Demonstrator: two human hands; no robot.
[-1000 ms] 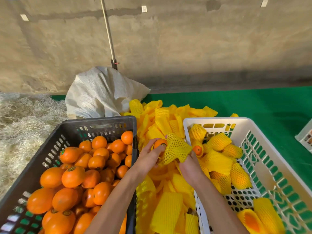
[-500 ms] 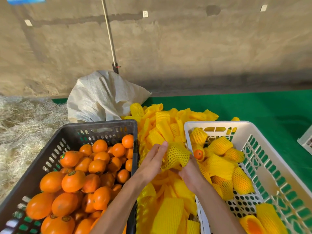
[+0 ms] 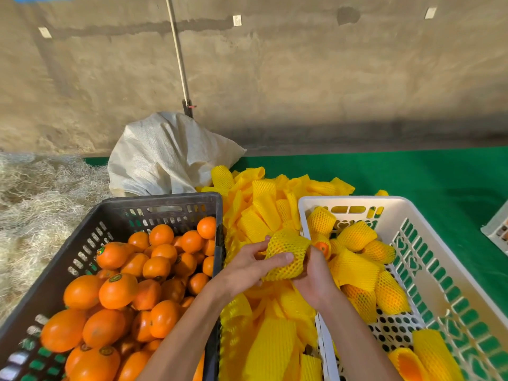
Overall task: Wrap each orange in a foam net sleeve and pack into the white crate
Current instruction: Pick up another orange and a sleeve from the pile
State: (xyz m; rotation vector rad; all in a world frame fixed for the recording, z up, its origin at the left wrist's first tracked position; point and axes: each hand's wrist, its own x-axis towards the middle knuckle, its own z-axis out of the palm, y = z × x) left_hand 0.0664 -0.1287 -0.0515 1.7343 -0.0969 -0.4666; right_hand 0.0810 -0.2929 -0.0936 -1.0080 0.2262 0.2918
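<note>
Head view: left hand (image 3: pixel 248 264) and right hand (image 3: pixel 313 279) together above the pile of loose yellow sleeves (image 3: pixel 264 215), between the two crates. Left grip curled round a sleeved orange (image 3: pixel 287 254), thumb laid across its front, fingers behind it. Right grip closed on the same fruit from below and from the right, palm under the netting. Orange almost wholly hidden inside its yellow netting, held just beside the near-left rim of the white crate (image 3: pixel 357 200), not yet inside it. In the white crate, several wrapped oranges (image 3: pixel 357 268) heaped toward the far left corner, one with bare peel showing at its open end; two more wrapped ones (image 3: pixel 428 356) at the near edge. To the left, black crate (image 3: pixel 165 200) heaped with bare oranges (image 3: pixel 118 290), some with small stickers. Behind the black crate, a crumpled white sack (image 3: pixel 165 155), with a thin pole (image 3: pixel 178 53) leaning on the concrete wall behind. Straw (image 3: pixel 35 199) spread at far left. Green mat (image 3: pixel 412 171) under the crates and to the right. Corner of another pale crate (image 3: pixel 497 229) at the right edge.
</note>
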